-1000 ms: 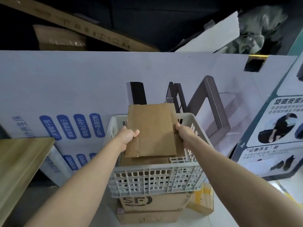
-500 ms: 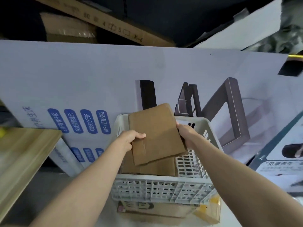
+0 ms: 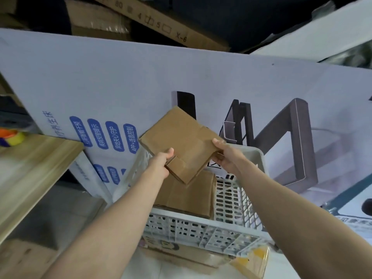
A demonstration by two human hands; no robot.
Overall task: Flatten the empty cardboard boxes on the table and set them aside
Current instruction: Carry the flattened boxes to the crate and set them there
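A flattened brown cardboard box hangs tilted above a white perforated plastic crate. My left hand grips its near left corner, thumb on top. My right hand holds its right edge, thumb over the top face. More flattened cardboard lies stacked inside the crate beneath it.
A wooden table edge runs along the left, with a roll of tape on it. A large white printed carton stands behind the crate. Brown boxes sit under the crate on the floor.
The flattened box has turned clockwise and tilted in both hands over the crate. The view has moved closer and to the right.
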